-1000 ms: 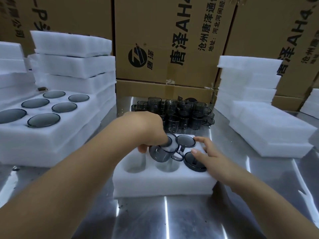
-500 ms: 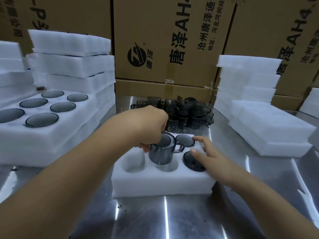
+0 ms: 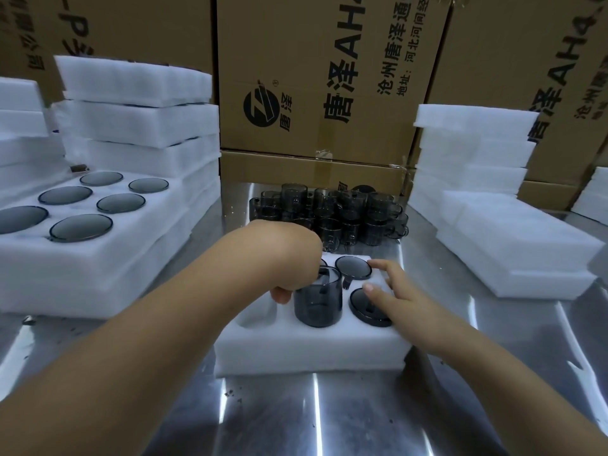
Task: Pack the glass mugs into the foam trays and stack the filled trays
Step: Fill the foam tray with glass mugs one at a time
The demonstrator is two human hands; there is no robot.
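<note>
Hands first: I see my left hand (image 3: 291, 258) curled down over the top of a smoky grey glass mug (image 3: 317, 302). Its fingers are hooked over the rim and the thumb is against the mug's left side, so it has a firm hold. The mug stands straight in the pocket directly under that hand, in the foam tray (image 3: 312, 352). Its base is inside the hole and most of its wall is above the foam.

My right hand (image 3: 399, 296) lies loose with the fingers nearly straight and grips nothing. It rests on the tray just right of the held mug, partly over a seated mug (image 3: 363, 312). Its index fingertip is at the rim of a second seated mug (image 3: 352, 267) beyond, though I cannot tell if they touch. An empty pocket (image 3: 255, 315) sits just below my left thumb.

Past both hands is a cluster of loose mugs (image 3: 332, 215), with cardboard boxes (image 3: 329, 77) behind it. Left of my left forearm, a filled tray (image 3: 82, 268) tops a foam pile, with a taller foam stack (image 3: 138, 126) behind. Well right of my right hand are more foam stacks (image 3: 473, 153). Under everything is a steel table (image 3: 329, 419).
</note>
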